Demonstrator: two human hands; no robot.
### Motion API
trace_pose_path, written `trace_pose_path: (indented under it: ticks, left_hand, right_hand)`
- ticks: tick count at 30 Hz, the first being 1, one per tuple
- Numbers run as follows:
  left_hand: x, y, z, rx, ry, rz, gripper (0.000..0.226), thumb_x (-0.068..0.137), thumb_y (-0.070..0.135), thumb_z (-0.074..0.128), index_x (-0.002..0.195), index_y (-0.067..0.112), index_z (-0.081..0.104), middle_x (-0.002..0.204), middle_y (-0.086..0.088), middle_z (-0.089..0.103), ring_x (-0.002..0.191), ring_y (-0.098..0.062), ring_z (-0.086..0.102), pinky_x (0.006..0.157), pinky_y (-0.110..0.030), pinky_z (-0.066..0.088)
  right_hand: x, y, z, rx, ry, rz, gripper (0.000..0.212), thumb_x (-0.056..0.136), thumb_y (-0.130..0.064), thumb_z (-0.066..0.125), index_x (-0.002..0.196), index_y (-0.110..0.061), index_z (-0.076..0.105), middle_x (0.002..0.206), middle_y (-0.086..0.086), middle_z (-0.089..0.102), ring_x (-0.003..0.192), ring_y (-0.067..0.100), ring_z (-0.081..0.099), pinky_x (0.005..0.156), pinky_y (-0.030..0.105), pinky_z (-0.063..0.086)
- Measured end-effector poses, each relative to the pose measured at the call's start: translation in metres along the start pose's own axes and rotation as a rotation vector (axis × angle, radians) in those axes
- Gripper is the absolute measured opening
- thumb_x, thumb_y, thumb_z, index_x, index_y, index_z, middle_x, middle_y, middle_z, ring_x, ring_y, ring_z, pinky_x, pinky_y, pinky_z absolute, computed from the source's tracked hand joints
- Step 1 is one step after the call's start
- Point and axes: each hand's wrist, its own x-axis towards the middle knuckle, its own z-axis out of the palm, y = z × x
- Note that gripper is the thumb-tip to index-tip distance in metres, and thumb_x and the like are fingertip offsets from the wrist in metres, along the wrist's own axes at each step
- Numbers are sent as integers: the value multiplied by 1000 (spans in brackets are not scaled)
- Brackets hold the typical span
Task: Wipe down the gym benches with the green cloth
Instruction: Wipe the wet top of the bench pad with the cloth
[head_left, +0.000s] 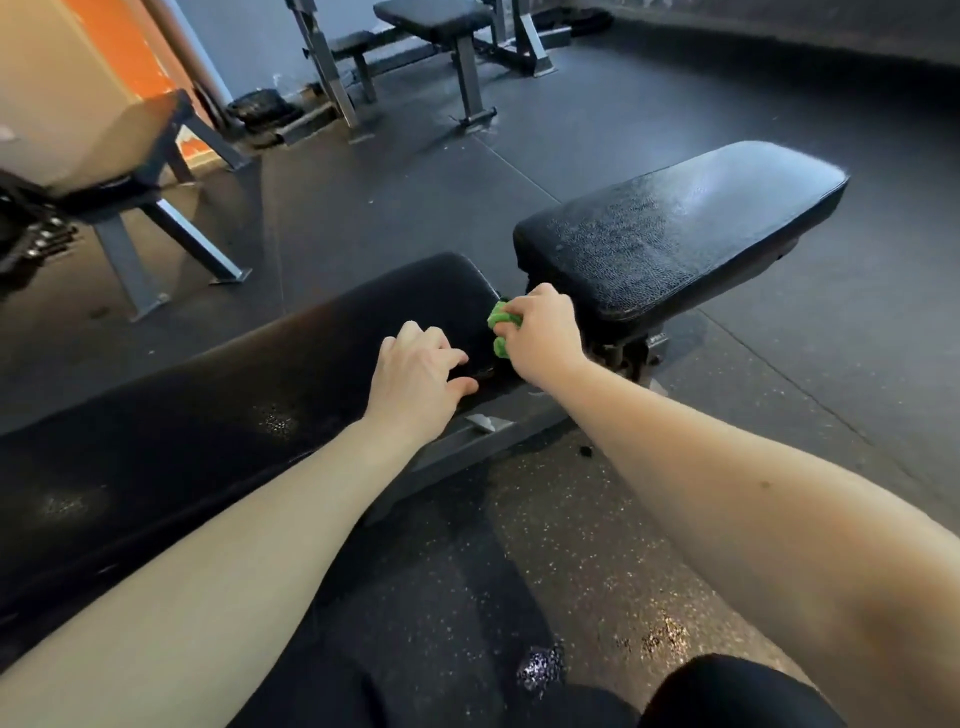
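Now our right hand squeezes the green cloth in a ball at the end of the long bench, just beside the seat pad, while our left hand rests on the bench top with loose fingers that hold nothing. We should spread the cloth flatter and press firmly along that rounded end. The seat pad sits close on the right, but the bench top and the floor give us lots of room.
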Motion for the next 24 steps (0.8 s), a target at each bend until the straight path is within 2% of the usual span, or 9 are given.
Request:
trace_pose_path:
  ticks: [2, 4, 7, 11, 13, 15, 17, 21, 24]
  left_hand:
    - [0, 2, 1, 29, -5, -3, 35, 92, 44, 69, 119, 24, 74, 105, 5, 64, 102, -20, 47, 85, -36, 36]
    - [0, 3, 1, 38, 0, -17, 33, 91, 44, 70, 116, 23, 75, 103, 4, 65, 100, -21, 48, 84, -37, 37]
    - [-3, 3, 3, 46, 23, -33, 33, 88, 43, 73, 112, 21, 78, 100, 2, 66, 98, -23, 49, 82, -40, 39]
    - [-7, 9, 1, 30, 50, -74, 31, 90, 42, 72, 116, 25, 76, 106, 2, 67, 104, -23, 49, 85, -37, 36]
    - [-10, 10, 0, 28, 35, -97, 32, 92, 43, 69, 120, 27, 74, 113, 4, 65, 108, -22, 48, 87, -35, 33]
    - [-9, 9, 3, 24, 43, -102, 32, 93, 44, 67, 121, 29, 73, 116, 5, 65, 110, -21, 48, 88, -34, 32]
    - [-8, 8, 5, 5, 67, -107, 32, 92, 44, 68, 119, 28, 74, 115, 3, 66, 110, -23, 49, 86, -35, 31]
    - [-27, 2, 10, -127, 203, -37, 28, 89, 32, 73, 115, 23, 76, 107, 2, 66, 103, -26, 50, 81, -35, 29]
    - [-62, -6, 13, -319, 281, 18, 28, 88, 28, 69, 115, 22, 74, 105, 6, 65, 101, -22, 50, 81, -34, 31]
  right_hand:
    - [-36, 4, -6, -70, 25, -145, 19, 95, -10, 66, 112, -9, 75, 109, 2, 49, 103, 21, 43, 90, 28, 43]
    - [-70, 17, -3, -71, -52, -198, 20, 96, -8, 63, 112, -8, 75, 108, 3, 50, 106, 24, 44, 86, 22, 41]
    - [-115, 42, 5, 55, -213, -51, 15, 99, -12, 62, 106, -11, 75, 106, 0, 52, 99, 16, 51, 69, 5, 37]
    - [-129, 56, 4, 274, -77, 146, 10, 98, -22, 65, 95, -29, 71, 98, -11, 63, 92, 2, 58, 75, 8, 38]
    - [-124, 50, 2, 403, -49, 192, 10, 96, -23, 67, 94, -32, 71, 95, -13, 70, 93, 6, 65, 81, 23, 49]
    - [-122, 42, -1, 445, -51, 187, 10, 96, -22, 67, 97, -31, 72, 94, -12, 72, 94, 9, 67, 84, 30, 53]
    - [-120, 37, -2, 429, -52, 158, 10, 96, -21, 67, 98, -28, 73, 94, -10, 73, 93, 10, 67, 82, 28, 53]
    - [-119, 33, 0, 484, -69, 136, 17, 98, -13, 64, 93, -27, 73, 88, -5, 73, 82, 10, 66, 61, 14, 49]
    - [-122, 29, 4, 500, -108, 69, 28, 99, -8, 60, 90, -31, 74, 85, -9, 73, 79, 7, 65, 69, 18, 53]
